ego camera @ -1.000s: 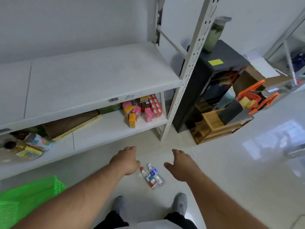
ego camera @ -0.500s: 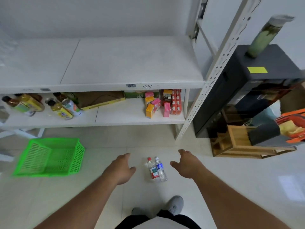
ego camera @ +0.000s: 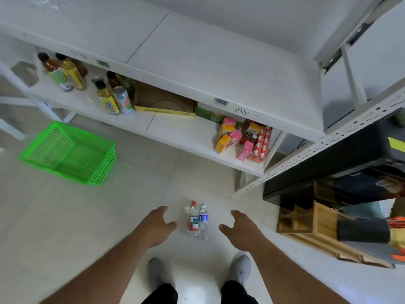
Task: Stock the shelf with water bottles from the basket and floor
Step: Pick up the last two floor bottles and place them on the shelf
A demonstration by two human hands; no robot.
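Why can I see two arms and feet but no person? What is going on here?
The camera sits on the person's head and looks down, so you see what they see: their own arms and shoes. The left hand and the right hand are both open and hold nothing. Between them, on the floor, stand two small water bottles: a red-capped bottle and a blue-labelled bottle, side by side. To the left lies a green basket; it looks empty. Ahead is a white shelf. Its lower board holds drink bottles and small juice cartons.
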